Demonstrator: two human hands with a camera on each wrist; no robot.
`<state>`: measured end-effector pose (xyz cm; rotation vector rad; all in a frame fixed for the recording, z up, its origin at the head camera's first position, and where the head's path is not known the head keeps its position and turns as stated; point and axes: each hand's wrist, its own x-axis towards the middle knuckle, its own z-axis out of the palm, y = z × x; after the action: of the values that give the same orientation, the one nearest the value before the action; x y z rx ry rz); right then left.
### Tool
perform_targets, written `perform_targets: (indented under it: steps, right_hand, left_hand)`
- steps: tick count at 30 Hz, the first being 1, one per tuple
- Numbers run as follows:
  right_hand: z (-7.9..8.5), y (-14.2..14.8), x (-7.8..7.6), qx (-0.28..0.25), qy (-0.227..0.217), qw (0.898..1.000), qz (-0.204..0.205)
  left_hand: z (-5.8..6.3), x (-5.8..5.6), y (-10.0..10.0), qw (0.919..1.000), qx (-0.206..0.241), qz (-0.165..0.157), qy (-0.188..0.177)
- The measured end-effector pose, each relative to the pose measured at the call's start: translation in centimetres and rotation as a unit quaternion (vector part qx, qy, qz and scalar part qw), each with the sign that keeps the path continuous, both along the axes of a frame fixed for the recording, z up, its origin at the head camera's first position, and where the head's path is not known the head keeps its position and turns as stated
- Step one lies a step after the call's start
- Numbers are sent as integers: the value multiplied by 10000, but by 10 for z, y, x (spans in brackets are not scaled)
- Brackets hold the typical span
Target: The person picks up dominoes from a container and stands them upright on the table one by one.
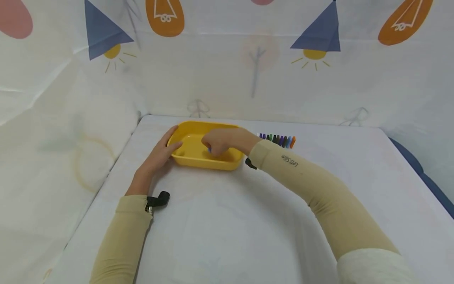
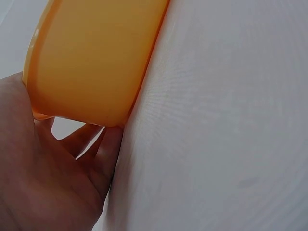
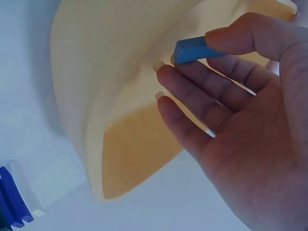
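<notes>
A yellow plastic basin [image 1: 192,125] stands at the back of the table. My left hand [image 1: 160,153] grips its left end, the thumb over the rim and the fingers along the outside; the left wrist view shows the hand [image 2: 53,163] against the basin's outer wall [image 2: 91,62]. Over the basin's inside, my right hand [image 1: 223,141] pinches a small blue square-edged stick [image 3: 190,50] between thumb and fingers. In the right wrist view this hand [image 3: 240,106] has its other fingers half bent beside the basin's wall [image 3: 134,159].
Several coloured sticks [image 1: 276,140] stand in a row on the white table [image 1: 227,221], right of the basin. Two of them, blue-violet sticks [image 3: 17,199], show in the right wrist view. A patterned white cloth [image 1: 227,71] hangs behind the table.
</notes>
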<state>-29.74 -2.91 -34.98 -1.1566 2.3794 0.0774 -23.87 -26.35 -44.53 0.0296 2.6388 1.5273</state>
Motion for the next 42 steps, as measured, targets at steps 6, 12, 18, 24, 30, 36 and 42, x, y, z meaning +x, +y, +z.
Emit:
perform_targets:
  steps: [6, 12, 18, 24, 30, 36, 42]
  right_hand:
    - [5, 8, -5, -440, -104, 9988, -204]
    - [17, 26, -12, -1247, -215, 9908, -481]
    - [21, 40, -16, -1616, -299, 9837, -733]
    - [16, 56, -22, -2169, -162, 9720, -892]
    - [8, 74, -25, -2719, -177, 9565, -1038]
    - [6, 93, -22, -3211, -149, 9387, -1242]
    - [4, 109, -16, -3283, -1, 9314, -1571]
  left_hand:
    - [-3, 0, -1, 10000, 46, -37, -20]
    - [-1, 1, -1, 10000, -5, 41, -90]
    - [2, 1, -2, 9999, -83, 37, -47]
    - [0, 1, -1, 10000, -54, -9, 1]
    - [0, 0, 1, 10000, -85, 34, 6]
    - [0, -2, 1, 10000, -81, 46, 25]
    - [15, 8, 7, 9999, 82, -7, -134]
